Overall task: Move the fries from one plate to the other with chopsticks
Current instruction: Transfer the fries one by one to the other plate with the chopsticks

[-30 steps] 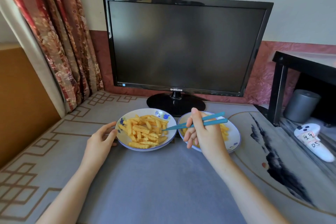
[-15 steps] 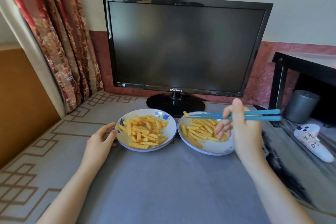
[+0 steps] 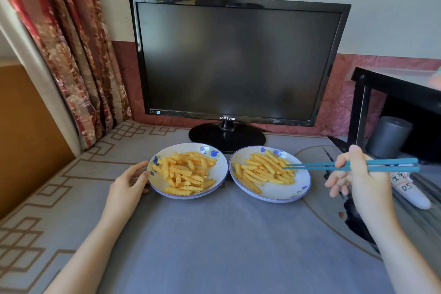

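Two white plates with blue flower prints stand side by side in front of a monitor. The left plate holds a heap of crinkle-cut fries. The right plate holds another heap of fries. My right hand grips a pair of teal chopsticks to the right of the right plate; their tips lie over that plate's fries with nothing between them. My left hand rests against the left plate's left rim with relaxed fingers.
A black Samsung monitor stands just behind the plates on its round base. A patterned curtain hangs at the left. At the right are a black shelf, a grey cylinder and a white controller.
My right hand carried the chopsticks from the left plate across to the right plate and drew back to the right. The fry seen at the tips earlier is no longer there. My left hand stayed.
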A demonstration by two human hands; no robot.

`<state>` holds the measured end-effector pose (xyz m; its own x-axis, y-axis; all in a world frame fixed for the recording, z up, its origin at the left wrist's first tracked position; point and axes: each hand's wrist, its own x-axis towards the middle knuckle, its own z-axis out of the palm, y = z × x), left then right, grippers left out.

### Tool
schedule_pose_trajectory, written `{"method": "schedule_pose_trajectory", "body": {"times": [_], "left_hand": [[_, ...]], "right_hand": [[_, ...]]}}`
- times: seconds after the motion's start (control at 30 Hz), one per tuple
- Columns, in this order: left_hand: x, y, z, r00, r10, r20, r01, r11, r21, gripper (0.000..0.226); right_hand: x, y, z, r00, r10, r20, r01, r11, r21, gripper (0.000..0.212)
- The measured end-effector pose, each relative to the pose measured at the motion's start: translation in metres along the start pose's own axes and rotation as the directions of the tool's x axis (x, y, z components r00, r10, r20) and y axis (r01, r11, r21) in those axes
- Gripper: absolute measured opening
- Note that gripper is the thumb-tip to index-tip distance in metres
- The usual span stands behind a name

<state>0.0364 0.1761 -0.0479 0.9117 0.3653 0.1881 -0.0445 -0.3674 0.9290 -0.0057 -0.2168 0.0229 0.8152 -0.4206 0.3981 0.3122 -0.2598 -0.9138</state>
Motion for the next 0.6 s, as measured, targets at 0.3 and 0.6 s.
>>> {"method": "schedule_pose_trajectory", "body": {"times": [0.3, 0.6], "left_hand": [[-0.002, 0.003, 0.001, 1.000, 0.002, -0.007, -0.002, 1.000, -0.002, 0.028], [-0.005, 0.008, 0.001, 1.000, 0.004, -0.006, -0.004, 1.000, -0.022, 0.027]], "right_hand": [[-0.005, -0.023, 0.024, 0.998, -0.050, 0.027, 0.047, 0.993, 0.104, 0.041], [-0.019, -0.031, 0.107, 0.956, 0.003, 0.293, -0.048, 0.988, 0.145, 0.042]]}}
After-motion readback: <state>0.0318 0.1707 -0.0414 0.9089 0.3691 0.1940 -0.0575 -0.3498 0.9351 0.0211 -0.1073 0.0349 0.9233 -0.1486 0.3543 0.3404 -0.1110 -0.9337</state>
